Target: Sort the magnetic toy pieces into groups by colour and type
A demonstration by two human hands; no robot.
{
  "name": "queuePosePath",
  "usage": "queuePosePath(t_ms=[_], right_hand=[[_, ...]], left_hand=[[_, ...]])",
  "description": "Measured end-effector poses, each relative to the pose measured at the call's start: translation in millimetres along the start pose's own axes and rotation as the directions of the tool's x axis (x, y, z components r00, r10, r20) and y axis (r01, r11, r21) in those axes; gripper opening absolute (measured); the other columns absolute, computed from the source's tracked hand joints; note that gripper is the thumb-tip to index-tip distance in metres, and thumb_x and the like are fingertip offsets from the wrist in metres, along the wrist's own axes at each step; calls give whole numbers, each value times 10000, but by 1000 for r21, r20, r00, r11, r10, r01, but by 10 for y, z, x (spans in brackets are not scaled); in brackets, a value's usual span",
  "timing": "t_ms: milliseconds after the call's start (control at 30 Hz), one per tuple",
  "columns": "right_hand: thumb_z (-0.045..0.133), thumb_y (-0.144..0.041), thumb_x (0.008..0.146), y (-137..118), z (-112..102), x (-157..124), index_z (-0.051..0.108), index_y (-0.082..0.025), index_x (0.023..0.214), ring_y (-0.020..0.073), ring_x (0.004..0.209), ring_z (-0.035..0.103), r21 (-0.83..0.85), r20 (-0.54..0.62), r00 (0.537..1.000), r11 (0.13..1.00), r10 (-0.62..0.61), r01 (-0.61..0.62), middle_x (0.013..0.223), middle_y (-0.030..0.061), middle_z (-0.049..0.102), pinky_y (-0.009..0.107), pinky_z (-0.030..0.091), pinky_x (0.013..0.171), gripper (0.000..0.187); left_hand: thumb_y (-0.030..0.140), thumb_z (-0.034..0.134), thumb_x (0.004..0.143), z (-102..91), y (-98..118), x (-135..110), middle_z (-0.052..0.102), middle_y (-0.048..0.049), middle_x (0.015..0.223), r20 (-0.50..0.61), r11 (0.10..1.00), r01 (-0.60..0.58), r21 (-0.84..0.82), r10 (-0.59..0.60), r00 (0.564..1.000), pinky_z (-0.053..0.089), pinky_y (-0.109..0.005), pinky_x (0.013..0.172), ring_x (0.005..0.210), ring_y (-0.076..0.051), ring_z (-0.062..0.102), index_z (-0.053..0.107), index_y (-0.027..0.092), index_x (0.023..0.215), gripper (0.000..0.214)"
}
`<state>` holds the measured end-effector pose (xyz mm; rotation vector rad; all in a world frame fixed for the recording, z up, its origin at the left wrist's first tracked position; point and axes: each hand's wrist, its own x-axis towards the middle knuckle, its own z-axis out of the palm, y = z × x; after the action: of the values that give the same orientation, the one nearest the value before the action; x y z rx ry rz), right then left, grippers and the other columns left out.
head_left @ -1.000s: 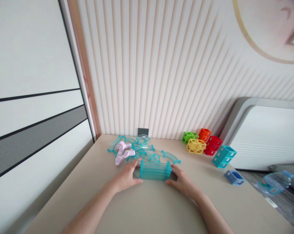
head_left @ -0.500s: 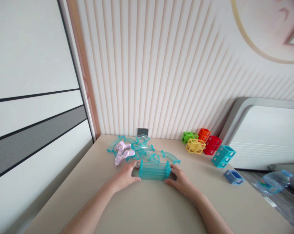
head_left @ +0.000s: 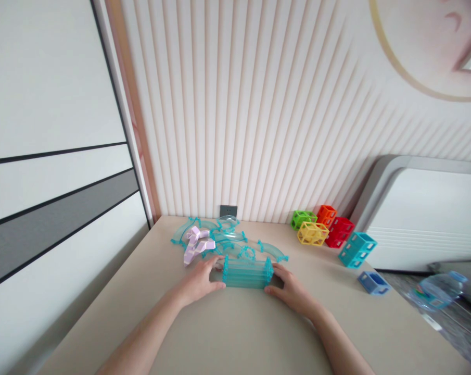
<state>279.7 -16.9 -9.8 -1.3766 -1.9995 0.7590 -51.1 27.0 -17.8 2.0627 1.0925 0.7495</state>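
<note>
Tracks (head_left: 273,250) just behind teal tube (head_left: 247,272)

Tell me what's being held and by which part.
A clear teal plastic tube section is held at its two flanged ends: the left hand on its left end, the right hand on its right end.

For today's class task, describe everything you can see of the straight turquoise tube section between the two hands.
The straight turquoise tube section looks like translucent plastic, with lengthwise ribs and a tabbed flange at each end. It lies level, long axis across the view, on the beige tabletop. The left hand grips one end, the right hand the other. Curved track pieces lie just behind it.
</note>
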Motion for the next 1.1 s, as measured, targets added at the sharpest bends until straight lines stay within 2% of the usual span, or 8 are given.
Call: queuePosePath(t_ms=[467, 900, 1100], right_hand=[[744, -311, 827, -31, -6, 16, 698, -222, 1138, 305, 1182, 609, -25, 19, 1000, 1000, 17, -17, 1282, 94, 673, 440, 450, 1063, 326], [745, -295, 814, -55, -8, 20, 698, -220, 1145, 309, 1172, 618, -19, 8, 999, 999, 42, -42, 1259, 94, 689, 430, 459, 1049, 343], [738, -312, 824, -23, -7, 22, 702, -222, 1145, 308, 1174, 617, -13, 9, 1000, 1000, 15, -15, 1266, 94, 687, 428, 460, 1049, 335]], left_hand=[[207, 802, 736, 25, 23, 49, 764, -76, 1212, 43, 992, 49, -117, -44, 998, 520, -426, 1063, 1185, -271, 694, 579, 235, 1293, 601], [197, 808, 733, 7, 81, 58, 768, -82, 1205, 39, 993, 66, -97, -63, 997, 529, -423, 1046, 1159, -273, 708, 605, 223, 1259, 564], [195, 807, 731, 15, 80, 61, 768, -79, 1207, 32, 993, 76, -92, -73, 997, 532, -414, 1041, 1147, -269, 714, 611, 220, 1254, 559]])
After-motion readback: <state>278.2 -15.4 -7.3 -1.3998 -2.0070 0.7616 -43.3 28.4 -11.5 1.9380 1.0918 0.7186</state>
